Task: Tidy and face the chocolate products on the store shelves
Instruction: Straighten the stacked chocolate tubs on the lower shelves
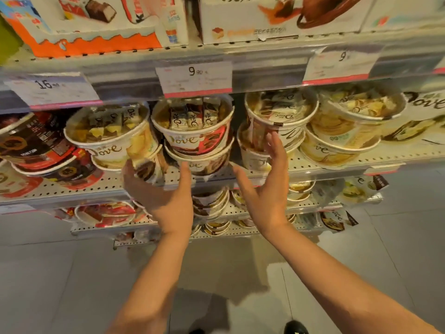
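At the far left of the middle shelf [101, 186] sit dark red-and-black tubs [36, 145], stacked and tilted. Just right of them a pale Dove tub [108, 133] leans on another, and below its right edge a small loose pack [147, 165] lies against the left hand [159, 191], whose thumb side touches it while the fingers spread wide, with the index fingertip on the lower tub of the centre stack [197, 138]. That stack, two red-banded Dove tubs one on the other, stands at the shelf's front edge under the 9.90 price tag [195, 78]. The right hand [267, 186] is wide too, palm turned inward, its fingertips resting on the side of the next stack [277, 121] while its thumb reaches toward the centre one. Further right, more cream-coloured tubs [349, 126] lie tipped at angles. These tubs look like thin card with clear lids, light and somewhat stiff but easy to dent, and the stacked pairs probably slide on each other. Taking each by its side wall low down, both palms around the lower tub, seems safest; pressing on the lid could buckle it. The small pack looks soft and crinkly, likely to slip off the edge if nudged.
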Action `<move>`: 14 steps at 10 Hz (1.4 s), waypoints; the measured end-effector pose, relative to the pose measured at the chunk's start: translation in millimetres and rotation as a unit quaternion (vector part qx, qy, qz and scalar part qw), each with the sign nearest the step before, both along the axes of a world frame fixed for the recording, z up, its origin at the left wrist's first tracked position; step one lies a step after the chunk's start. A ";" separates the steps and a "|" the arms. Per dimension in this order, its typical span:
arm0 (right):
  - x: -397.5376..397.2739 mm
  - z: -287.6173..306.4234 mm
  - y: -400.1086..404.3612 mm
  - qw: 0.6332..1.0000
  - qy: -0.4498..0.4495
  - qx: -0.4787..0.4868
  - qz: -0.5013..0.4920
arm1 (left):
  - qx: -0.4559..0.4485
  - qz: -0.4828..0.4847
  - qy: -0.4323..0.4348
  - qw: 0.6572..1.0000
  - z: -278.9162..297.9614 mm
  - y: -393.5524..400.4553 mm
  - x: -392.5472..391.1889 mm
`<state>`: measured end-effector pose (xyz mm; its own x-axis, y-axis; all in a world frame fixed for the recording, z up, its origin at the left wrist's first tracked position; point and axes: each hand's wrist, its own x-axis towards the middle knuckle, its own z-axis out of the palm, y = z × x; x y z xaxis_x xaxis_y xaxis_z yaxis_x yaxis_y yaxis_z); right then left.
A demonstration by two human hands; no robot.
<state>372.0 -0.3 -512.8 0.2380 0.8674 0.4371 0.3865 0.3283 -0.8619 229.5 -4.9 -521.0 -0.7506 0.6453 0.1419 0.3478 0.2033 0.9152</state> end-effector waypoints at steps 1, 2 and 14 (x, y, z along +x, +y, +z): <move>48.7 0.0 -1.0 0.999 -0.024 0.028 -0.032 | 0.022 0.023 0.072 0.997 4.7 7.3 44.1; 93.1 -0.2 9.1 0.994 -0.054 0.049 -0.084 | 0.038 -0.035 0.085 0.995 -2.6 14.0 77.0; 247.0 10.6 92.1 0.992 -0.036 -0.119 0.006 | 0.068 -0.209 0.089 0.971 14.3 78.5 125.2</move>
